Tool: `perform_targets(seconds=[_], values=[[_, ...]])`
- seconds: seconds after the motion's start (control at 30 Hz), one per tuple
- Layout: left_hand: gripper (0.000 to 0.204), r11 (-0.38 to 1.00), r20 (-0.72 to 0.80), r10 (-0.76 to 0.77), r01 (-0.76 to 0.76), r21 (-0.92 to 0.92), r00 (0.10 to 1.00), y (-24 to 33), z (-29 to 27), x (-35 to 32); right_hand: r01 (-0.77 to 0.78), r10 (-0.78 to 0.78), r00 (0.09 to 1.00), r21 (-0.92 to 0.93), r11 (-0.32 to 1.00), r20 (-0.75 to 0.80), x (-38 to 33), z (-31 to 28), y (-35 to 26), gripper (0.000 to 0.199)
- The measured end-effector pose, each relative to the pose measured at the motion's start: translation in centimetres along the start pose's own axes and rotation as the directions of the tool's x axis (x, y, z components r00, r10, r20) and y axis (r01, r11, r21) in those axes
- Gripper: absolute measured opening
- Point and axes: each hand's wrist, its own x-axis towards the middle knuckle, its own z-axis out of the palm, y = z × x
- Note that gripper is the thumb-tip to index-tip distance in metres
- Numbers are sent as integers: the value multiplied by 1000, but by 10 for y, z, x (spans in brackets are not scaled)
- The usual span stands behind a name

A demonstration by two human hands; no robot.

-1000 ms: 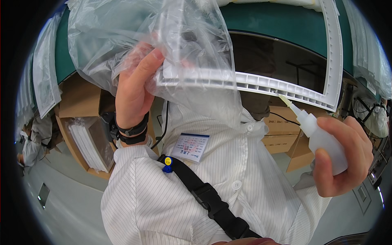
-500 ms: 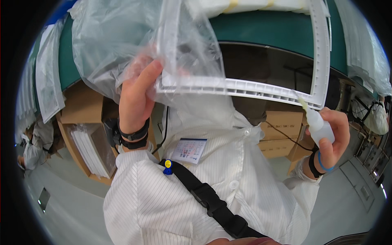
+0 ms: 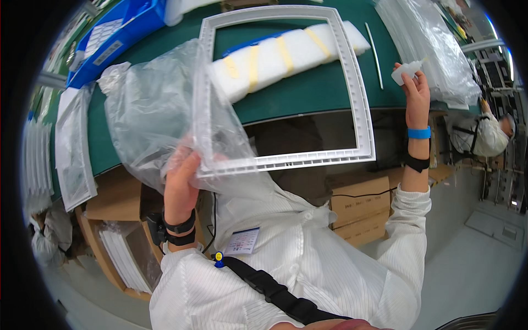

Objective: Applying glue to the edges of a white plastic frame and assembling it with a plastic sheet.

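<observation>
A white rectangular plastic frame (image 3: 360, 110) is held up by its near left corner in my left hand (image 3: 181, 179). That hand also pinches a clear plastic bag (image 3: 151, 110), which covers the frame's left side and spreads over the table to the left. My left fingers show blurred through the film. Well to the right of the frame, my right hand (image 3: 417, 102) is closed around a small white squeeze bottle (image 3: 406, 73) with a thin nozzle. The bottle is tilted, its tip pointing up to the right, close to a stack of bagged parts.
Behind the frame, a white foam block (image 3: 275, 60) with yellow strips lies on the green table (image 3: 308, 91). A thin white rod (image 3: 374, 55) lies right of it. Bagged parts (image 3: 426, 49) are stacked at right. A blue bin (image 3: 118, 33) stands far left; cartons (image 3: 360, 203) sit below.
My right hand has carried the squeeze bottle away from the frame's near right corner, out to the far right. The view has shifted, showing more of the table. My left hand keeps its hold.
</observation>
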Motion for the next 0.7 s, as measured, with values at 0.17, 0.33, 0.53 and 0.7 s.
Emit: perform_targets(seconds=[0.17,0.33,0.53,0.7], values=[[50,997,24,-26,28,-75,999,-4,6,-4,32,-39,995,-81,996,-88,34,-2,44,33],[56,998,0,-24,24,-62,1000,-4,13,-5,53,-77,987,-169,984,-142,37,4,59,38],[58,998,29,3,-1,-58,1000,6,8,-2,46,-84,986,-249,967,-144,28,-1,48,53],[59,988,77,119,-125,88,990,25,-15,-17,345,-470,863,-464,816,-186,-41,16,-14,35]])
